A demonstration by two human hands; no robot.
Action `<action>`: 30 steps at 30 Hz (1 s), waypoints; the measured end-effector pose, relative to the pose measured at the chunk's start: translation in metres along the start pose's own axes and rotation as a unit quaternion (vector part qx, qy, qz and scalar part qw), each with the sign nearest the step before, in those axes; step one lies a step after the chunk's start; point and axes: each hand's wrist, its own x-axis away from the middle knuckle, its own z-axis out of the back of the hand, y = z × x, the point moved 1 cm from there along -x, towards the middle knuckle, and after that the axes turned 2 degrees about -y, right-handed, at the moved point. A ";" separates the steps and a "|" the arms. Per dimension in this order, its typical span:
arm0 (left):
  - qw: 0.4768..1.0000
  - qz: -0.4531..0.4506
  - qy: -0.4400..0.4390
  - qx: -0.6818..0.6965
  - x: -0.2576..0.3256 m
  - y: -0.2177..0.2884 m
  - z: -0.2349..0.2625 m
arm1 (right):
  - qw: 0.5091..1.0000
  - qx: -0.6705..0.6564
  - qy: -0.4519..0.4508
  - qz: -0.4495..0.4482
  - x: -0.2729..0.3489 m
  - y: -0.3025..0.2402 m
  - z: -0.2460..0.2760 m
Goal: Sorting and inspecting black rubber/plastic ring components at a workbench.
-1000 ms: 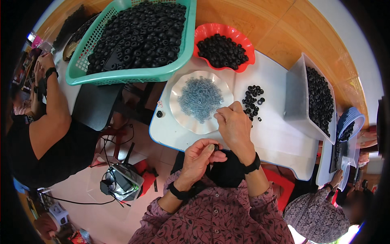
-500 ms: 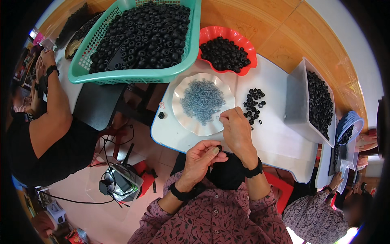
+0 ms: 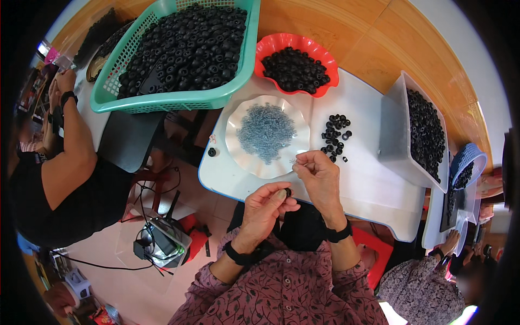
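Note:
My left hand [image 3: 261, 212] pinches a small round black ring-shaped part [image 3: 287, 192] between thumb and fingers, above my lap by the table's near edge. My right hand [image 3: 320, 177] is closed in a pinch at the near right rim of a white scalloped plate [image 3: 236, 153]. A few tiny clear bits show at its fingertips; whether they are held or lie on the plate, I cannot tell. Many small translucent bluish-grey pieces [image 3: 266, 131] are heaped on the plate. Several black ring-shaped parts [image 3: 336, 133] lie loose right of the plate, and a single black part [image 3: 212, 152] lies left of it.
Beyond the plate stand a green basket [image 3: 162, 104] and a red scalloped dish [image 3: 333, 81], both filled with black parts. A grey bin [image 3: 394, 130] of black parts tilts at the right. Other people sit left [image 3: 70, 162] and right [image 3: 422, 287]. Cables [image 3: 97, 264] trail at lower left.
My right hand has drawn slightly back from over the plate to its near rim. The left hand, still holding the black part, has shifted slightly left. The view has moved a little.

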 end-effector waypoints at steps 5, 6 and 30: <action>1.000 0.000 0.008 0.004 0.000 -0.001 0.000 | 0.998 0.051 -0.009 0.026 0.000 -0.005 0.002; 1.000 0.001 0.010 0.004 0.000 -0.001 0.000 | 0.996 0.073 -0.010 0.043 0.000 -0.005 0.002; 1.000 0.008 -0.005 0.029 -0.005 0.005 -0.011 | 0.987 -0.146 -0.070 -0.010 0.049 -0.017 0.016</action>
